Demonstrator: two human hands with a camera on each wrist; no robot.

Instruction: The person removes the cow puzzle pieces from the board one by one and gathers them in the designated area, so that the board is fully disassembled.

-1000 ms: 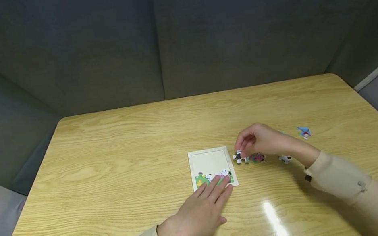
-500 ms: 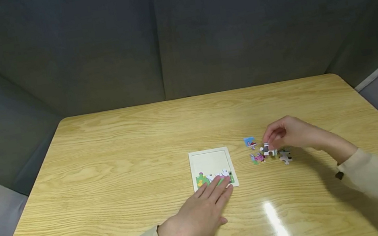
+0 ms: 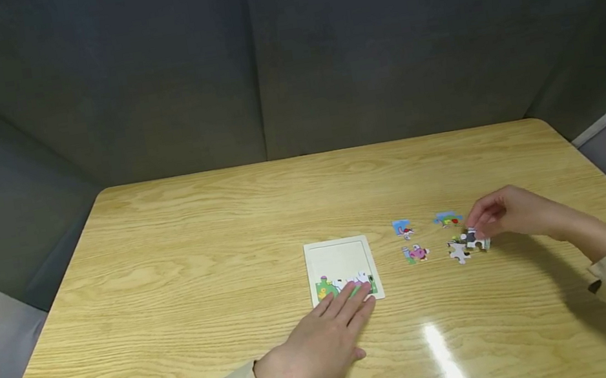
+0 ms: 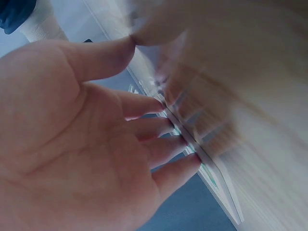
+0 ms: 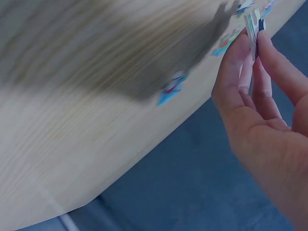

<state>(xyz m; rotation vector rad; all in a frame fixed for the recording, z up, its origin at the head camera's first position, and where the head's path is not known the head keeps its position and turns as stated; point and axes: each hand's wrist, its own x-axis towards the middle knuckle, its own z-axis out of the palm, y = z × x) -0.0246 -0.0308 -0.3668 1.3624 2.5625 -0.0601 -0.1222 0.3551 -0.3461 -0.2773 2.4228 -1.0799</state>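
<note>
My left hand (image 3: 317,347) rests with straight fingers on the lower edge of a white puzzle tray (image 3: 342,255). Fitted puzzle pieces (image 3: 326,286) with green, white and pink print run along the tray's bottom, partly covered by those fingers. From the left wrist view, the fingertips lie across the rim of the tray (image 4: 228,195). To the right, my right hand (image 3: 518,215) pinches a black-and-white puzzle piece (image 3: 472,238) between thumb and fingers. The right wrist view shows this puzzle piece (image 5: 251,36) edge-on at the fingertips. It overlaps a white loose piece (image 3: 458,252) in the head view.
Other loose pieces lie between tray and right hand: a blue one (image 3: 402,228), a pink one (image 3: 417,253) and a blue-green one (image 3: 448,219). A blue-and-red piece (image 5: 172,88) lies apart on the wooden table (image 3: 199,243). Dark partitions (image 3: 163,79) stand behind the table.
My right hand has moved to the right, away from the tray, carrying the black-and-white puzzle piece and uncovering several loose pieces. My left hand has stayed on the tray.
</note>
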